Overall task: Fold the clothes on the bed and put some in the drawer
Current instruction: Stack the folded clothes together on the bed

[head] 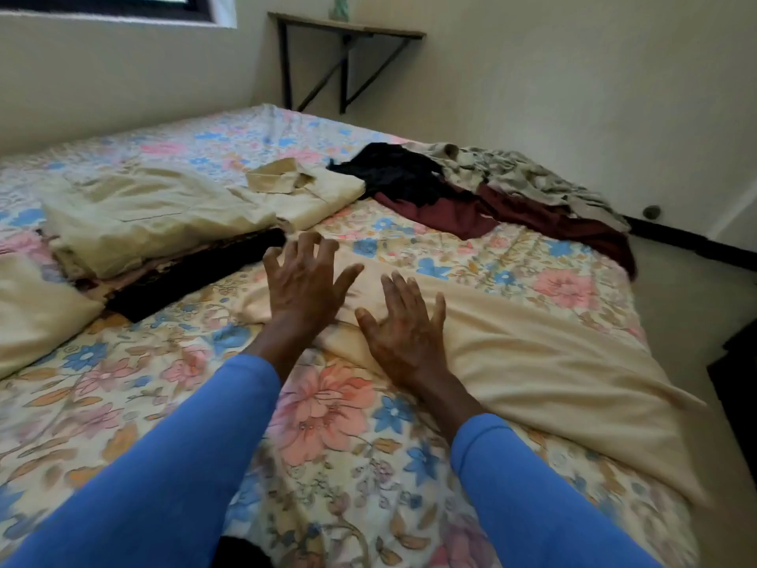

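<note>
Task partway: left hand (305,280) and right hand (403,325), fingers spread, gripping nothing, smooth a cream garment (532,346) on the bed (327,465); folded stack (155,215) beyond the left, unfolded heap (491,190) beyond the right; drawer unseen.

Soft daylight is coming in from the window (123,2) at the top left and is spreading evenly, leaving the room moderately dim and producing no glare. The wall (573,96) on the right is fading into a greyish shade. The left hand (305,280) and right hand (403,325) are casting only faint, diffuse shadows on the bed (348,465). The left hand's fingertips (305,239) are smearing slightly with motion blur. The wide lens is bending the bed's edges and stretching the blue sleeves (164,485) toward the bottom corners, where detail is softening. The black clothes (393,174) are losing their folds to darkness.
</note>
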Tool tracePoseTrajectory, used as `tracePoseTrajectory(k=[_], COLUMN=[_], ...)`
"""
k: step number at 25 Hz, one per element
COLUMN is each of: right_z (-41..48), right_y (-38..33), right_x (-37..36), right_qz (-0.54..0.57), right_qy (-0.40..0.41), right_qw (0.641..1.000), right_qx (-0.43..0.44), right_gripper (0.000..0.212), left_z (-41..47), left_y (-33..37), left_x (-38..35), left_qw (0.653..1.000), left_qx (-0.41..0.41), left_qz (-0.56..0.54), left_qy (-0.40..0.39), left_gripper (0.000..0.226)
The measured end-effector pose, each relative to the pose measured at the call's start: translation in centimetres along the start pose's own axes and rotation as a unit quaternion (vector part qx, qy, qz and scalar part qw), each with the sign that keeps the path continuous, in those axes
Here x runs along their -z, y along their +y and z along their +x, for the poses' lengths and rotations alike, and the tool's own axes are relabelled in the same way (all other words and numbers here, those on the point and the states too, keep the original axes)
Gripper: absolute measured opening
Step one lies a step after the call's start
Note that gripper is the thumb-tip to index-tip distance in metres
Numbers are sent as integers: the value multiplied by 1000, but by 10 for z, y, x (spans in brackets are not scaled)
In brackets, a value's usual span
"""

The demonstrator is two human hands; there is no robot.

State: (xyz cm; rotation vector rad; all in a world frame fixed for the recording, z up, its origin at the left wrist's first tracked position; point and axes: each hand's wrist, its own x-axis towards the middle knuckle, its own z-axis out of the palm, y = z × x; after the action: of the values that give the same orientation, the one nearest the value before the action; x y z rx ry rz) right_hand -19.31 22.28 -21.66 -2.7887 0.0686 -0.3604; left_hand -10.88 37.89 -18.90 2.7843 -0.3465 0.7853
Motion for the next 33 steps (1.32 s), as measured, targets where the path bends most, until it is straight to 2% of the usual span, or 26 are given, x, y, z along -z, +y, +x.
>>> tracePoseTrajectory(k=[1,3,5,7,8,10,12,13,14,17,18,21,23,25,28,31,33], right_z=[-12,-49,-101,-149,-168,-189,-192,-190,-187,-172,-168,-156,-151,-149,-151,-148,-147], right_y=[13,57,116,182,211,249,269,277,287,306,309,322,332,341,337,329,325], right_x=[13,44,76,102,114,133,147,150,151,143,139,130,134,143,159,174,179], right_qz=[27,59,69,69,92,239,439,501,525,480,467,467,494,545,554,558,558], right_qy=[37,102,153,169,147,92,43,33,28,51,61,121,142,106,32,-4,-25], right_qw=[999,988,966,925,892,792,676,639,637,699,707,673,644,623,659,685,707], right_qx=[-25,-97,-196,-333,-417,-554,-591,-582,-564,-528,-528,-561,-567,-551,-508,-468,-433], right_gripper=[85,76,73,71,75,86,71,67,68,75,73,64,67,70,57,38,37], left_z=[-14,-41,-67,-89,-99,-114,-122,-125,-129,-146,-150,-152,-151,-150,-156,-174,-175], left_y=[22,69,112,144,158,176,188,194,201,224,229,232,231,241,283,344,371], left_x=[5,12,13,11,9,6,5,6,6,4,3,1,2,7,16,17,18], left_qw=[996,966,930,901,891,884,891,896,898,896,893,892,896,892,876,879,881], left_qx=[-50,-128,-199,-266,-294,-324,-324,-323,-325,-342,-352,-358,-366,-393,-424,-406,-383], left_qz=[-62,-151,-166,-150,-139,-112,-87,-80,-77,-87,-88,-101,-101,-111,-134,-85,-83], left_qy=[-34,-164,-262,-308,-316,-318,-304,-295,-286,-270,-268,-256,-231,-196,-185,-234,-266], left_gripper=[60,68,78,85,89,94,95,94,91,82,80,77,73,69,76,87,82])
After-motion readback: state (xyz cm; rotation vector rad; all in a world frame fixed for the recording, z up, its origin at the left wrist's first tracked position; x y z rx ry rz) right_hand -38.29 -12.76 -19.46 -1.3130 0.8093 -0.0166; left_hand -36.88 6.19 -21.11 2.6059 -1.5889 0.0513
